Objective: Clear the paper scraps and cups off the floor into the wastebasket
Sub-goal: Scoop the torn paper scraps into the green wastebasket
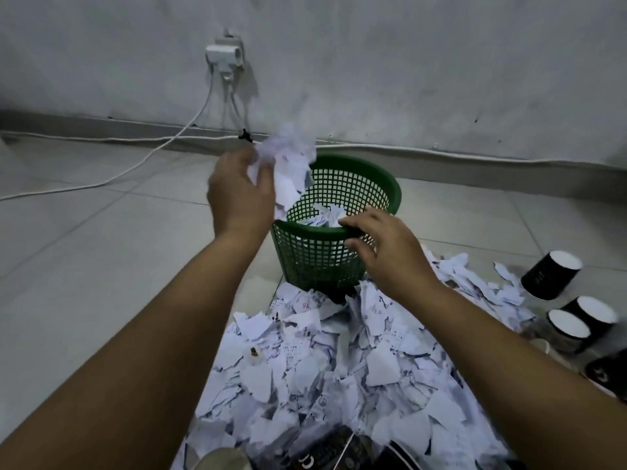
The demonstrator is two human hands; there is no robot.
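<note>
A green mesh wastebasket (359, 171) stands on the tiled floor, tilted toward me, with white scraps inside. My left hand (241, 195) holds a bunch of paper scraps (288, 157) over the basket's left rim, some hanging into the opening. My right hand (386, 245) grips the near rim of the basket. A big pile of torn white paper (332, 361) covers the floor in front of the basket. Black paper cups with white insides lie on their sides at the right: one (551, 274) farther back, two (576, 325) closer.
A grey wall runs behind the basket, with a plug adapter (225, 56) and white cables (135, 164) trailing across the floor on the left. Dark printed material (339, 449) lies at the bottom edge under the scraps.
</note>
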